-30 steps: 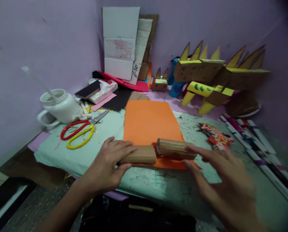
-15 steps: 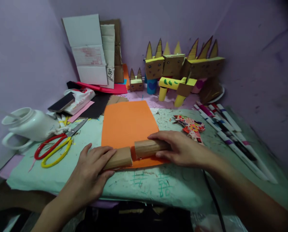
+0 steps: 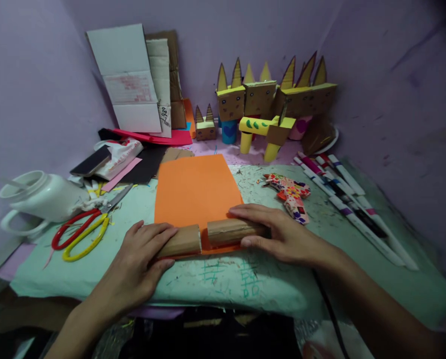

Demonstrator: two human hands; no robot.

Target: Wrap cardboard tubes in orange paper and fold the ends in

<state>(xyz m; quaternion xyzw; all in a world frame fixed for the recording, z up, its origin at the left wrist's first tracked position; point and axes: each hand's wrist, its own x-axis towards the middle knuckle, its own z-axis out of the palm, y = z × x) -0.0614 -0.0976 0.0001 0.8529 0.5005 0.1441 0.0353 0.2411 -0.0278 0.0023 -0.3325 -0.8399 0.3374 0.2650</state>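
Observation:
Two brown cardboard tubes lie end to end, a small gap between them, across the near part of an orange sheet. My left hand is wrapped round the outer end of the left tube, fingers on top and thumb at the near side. Round the right tube are the fingers and thumb of my right hand, covering its right end. Both tubes rest near the sheet's front edge.
Scissors and a white mug stand at left. Markers and a patterned glue gun-like item lie right. Cardboard figures and leaning boards are at the back; a phone is back left.
The view has shifted slightly, so background things appear a little further left. Both hands keep hold of the tubes, which lie almost as before.

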